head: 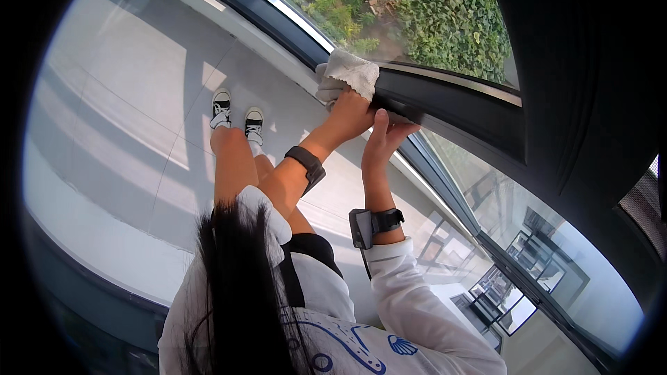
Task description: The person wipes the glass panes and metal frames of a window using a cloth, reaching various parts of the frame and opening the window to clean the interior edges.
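A pale grey cloth (348, 74) lies bunched over the corner where dark window frame bars meet. My left hand (351, 114) grips this cloth and presses it to the frame; the folds hide most of the fingers. Close beside it, my right hand (384, 140) touches the underside of the dark frame bar (443, 99). Its thumb points up, apart from the fingers, and I see nothing held in it. Each wrist wears a black strapped device, one on the left wrist (307, 165) and another on the right (369, 226).
Beyond the window glass (385, 41) are green plants and soil. A long sill and frame rail (271, 15) run diagonally past my hands. Reflections show in the lower glass pane (500, 208). My sneakers (253, 124) stand on the light tiled floor (130, 88), crossed by shadows.
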`<action>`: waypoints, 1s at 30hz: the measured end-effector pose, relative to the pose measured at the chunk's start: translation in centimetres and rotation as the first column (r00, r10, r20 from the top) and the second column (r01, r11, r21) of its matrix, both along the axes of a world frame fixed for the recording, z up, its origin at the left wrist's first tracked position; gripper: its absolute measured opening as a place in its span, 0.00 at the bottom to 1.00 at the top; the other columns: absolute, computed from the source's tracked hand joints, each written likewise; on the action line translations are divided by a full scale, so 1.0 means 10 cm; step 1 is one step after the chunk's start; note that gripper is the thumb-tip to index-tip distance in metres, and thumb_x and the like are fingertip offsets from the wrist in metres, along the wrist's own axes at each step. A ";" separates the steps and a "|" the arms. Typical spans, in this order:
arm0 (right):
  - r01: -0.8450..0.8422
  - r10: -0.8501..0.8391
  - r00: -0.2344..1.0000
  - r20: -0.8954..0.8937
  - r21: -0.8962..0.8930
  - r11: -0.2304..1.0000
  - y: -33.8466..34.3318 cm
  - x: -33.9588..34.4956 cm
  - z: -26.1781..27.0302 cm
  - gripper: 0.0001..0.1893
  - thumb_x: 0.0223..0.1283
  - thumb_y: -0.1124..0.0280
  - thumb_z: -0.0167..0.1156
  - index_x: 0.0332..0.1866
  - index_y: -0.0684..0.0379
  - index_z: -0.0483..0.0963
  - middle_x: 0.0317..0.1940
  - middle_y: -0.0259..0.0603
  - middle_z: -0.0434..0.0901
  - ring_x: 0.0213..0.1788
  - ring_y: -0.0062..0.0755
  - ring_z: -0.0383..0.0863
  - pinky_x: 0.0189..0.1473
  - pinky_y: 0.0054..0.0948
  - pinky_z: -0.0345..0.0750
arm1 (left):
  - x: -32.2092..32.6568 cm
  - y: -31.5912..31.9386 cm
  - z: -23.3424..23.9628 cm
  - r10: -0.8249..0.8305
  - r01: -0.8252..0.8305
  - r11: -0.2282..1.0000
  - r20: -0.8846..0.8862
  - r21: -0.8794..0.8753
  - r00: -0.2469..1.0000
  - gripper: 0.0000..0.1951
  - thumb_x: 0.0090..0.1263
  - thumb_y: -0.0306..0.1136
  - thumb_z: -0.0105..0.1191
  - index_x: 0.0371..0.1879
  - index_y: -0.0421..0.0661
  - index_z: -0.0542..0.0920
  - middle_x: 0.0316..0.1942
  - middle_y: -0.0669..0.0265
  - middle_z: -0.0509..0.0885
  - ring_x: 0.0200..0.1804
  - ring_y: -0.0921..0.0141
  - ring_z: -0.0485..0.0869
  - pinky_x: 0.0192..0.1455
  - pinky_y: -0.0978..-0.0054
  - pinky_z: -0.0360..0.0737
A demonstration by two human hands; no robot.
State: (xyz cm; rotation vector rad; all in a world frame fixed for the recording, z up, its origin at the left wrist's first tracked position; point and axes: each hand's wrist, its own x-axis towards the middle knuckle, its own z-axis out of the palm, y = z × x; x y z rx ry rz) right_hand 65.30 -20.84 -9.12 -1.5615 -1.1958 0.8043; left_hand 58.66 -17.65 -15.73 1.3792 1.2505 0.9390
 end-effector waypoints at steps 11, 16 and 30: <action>-0.043 0.002 0.990 -0.142 -0.285 0.958 0.05 0.01 -0.84 0.42 0.61 0.69 0.61 0.75 0.59 0.43 0.67 0.41 0.58 0.67 0.32 0.59 0.70 0.30 0.54 | -0.15 0.20 -1.31 -0.169 0.106 0.914 -0.131 -0.392 0.977 0.36 0.56 0.25 0.52 0.69 0.41 0.60 0.64 0.41 0.67 0.65 0.46 0.68 0.67 0.58 0.67; -0.071 0.006 0.987 -0.160 -0.408 0.910 0.04 0.36 -1.27 0.47 0.58 0.74 0.63 0.76 0.53 0.40 0.69 0.44 0.54 0.68 0.37 0.59 0.69 0.36 0.58 | -0.06 0.19 -1.24 0.023 -0.065 0.947 -0.135 -0.315 0.991 0.29 0.57 0.23 0.51 0.63 0.38 0.69 0.64 0.41 0.68 0.64 0.47 0.69 0.68 0.59 0.67; -0.059 -0.322 0.821 -0.471 -0.631 0.773 -0.95 -0.41 -0.68 0.30 0.46 0.86 0.48 0.61 0.63 0.63 0.50 0.40 0.73 0.49 0.30 0.74 0.46 0.24 0.73 | -1.07 -1.87 -0.81 0.409 -0.210 0.705 0.146 -0.677 0.901 0.24 0.55 0.37 0.59 0.51 0.39 0.78 0.43 0.64 0.83 0.47 0.67 0.80 0.52 0.69 0.76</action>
